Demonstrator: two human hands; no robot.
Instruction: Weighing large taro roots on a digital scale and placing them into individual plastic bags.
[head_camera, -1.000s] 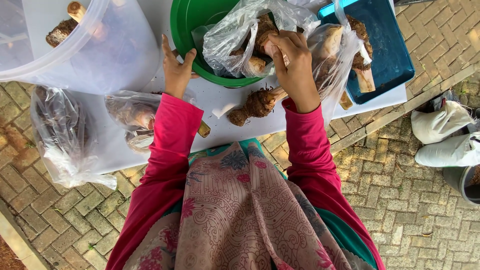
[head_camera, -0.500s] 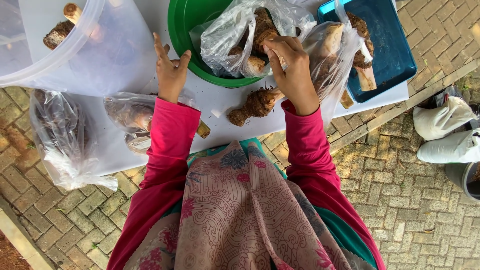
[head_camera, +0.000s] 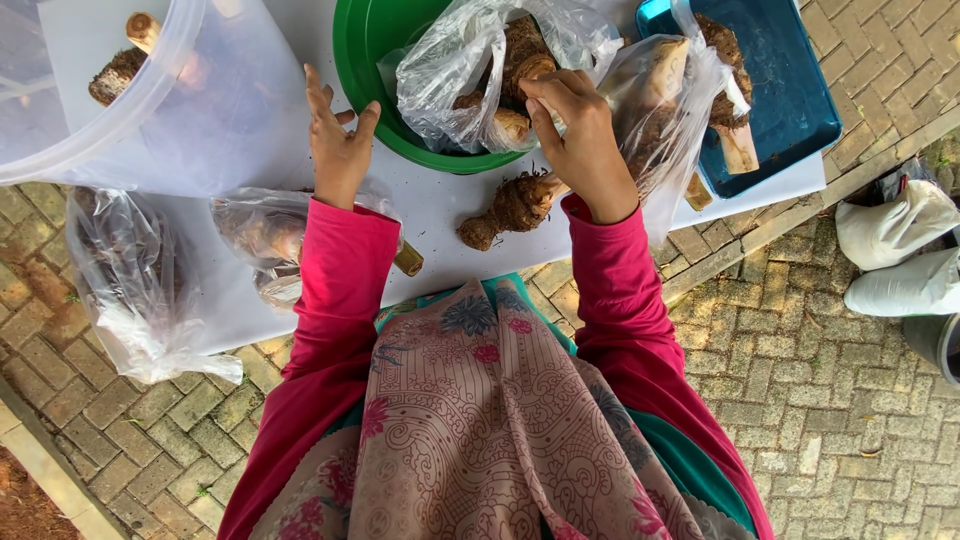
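My right hand (head_camera: 580, 140) pinches the edge of a clear plastic bag (head_camera: 470, 70) that holds brown taro roots and lies in a green bowl (head_camera: 365, 70). My left hand (head_camera: 338, 145) hovers open beside the bowl's left rim, fingers spread, holding nothing. A loose hairy taro root (head_camera: 510, 205) lies on the white table (head_camera: 430, 210) just below my right hand. A second clear bag of roots (head_camera: 660, 100) spills over a blue tray (head_camera: 790, 90) to the right.
A large translucent tub (head_camera: 110, 100) with roots stands at the upper left. Two more clear bags of roots (head_camera: 255, 235) (head_camera: 125, 280) lie at the table's left edge. White sacks (head_camera: 895, 250) rest on the brick paving at right.
My left hand has shifted slightly left, away from the bowl's rim, and spread its fingers. My right hand stays on the bag's edge.
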